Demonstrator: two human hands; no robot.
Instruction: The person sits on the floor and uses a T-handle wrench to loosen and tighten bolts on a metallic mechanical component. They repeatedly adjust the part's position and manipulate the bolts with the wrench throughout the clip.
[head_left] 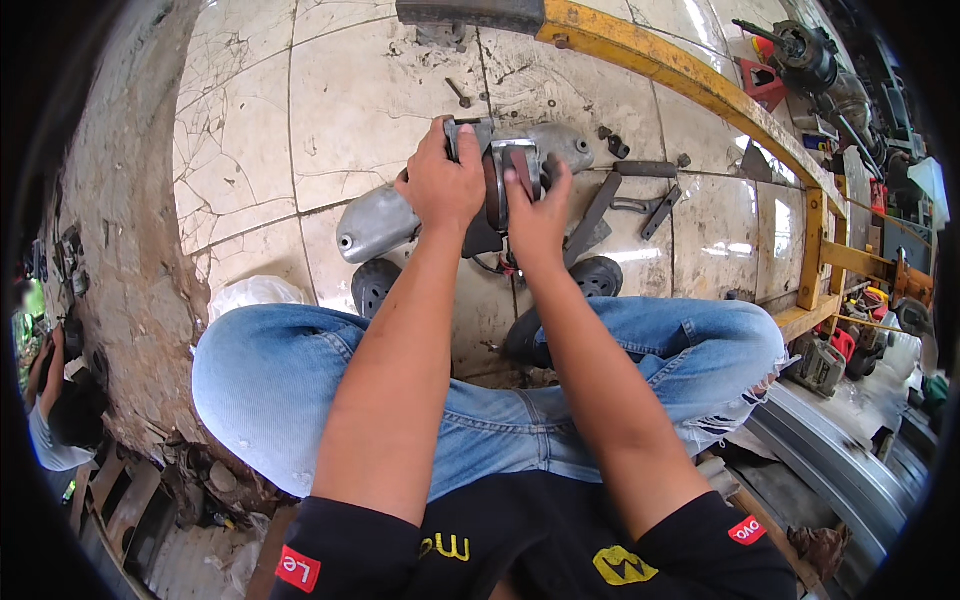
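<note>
Grey metal clamp-like part with a dark red pad sits on the silver curved engine cover, on the cracked tile floor. Left hand grips its top, steadying; right hand closed, thumb pressing the pad.

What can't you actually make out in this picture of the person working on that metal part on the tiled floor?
- Head view: the small dark part gripped between the left hand and right hand; fingers cover most of it.
- The middle of the grey metal casing, hidden behind both hands.
- The black wheels, partly covered by the knees.
- The machines at the right edge, bent by the lens and too small.
</note>
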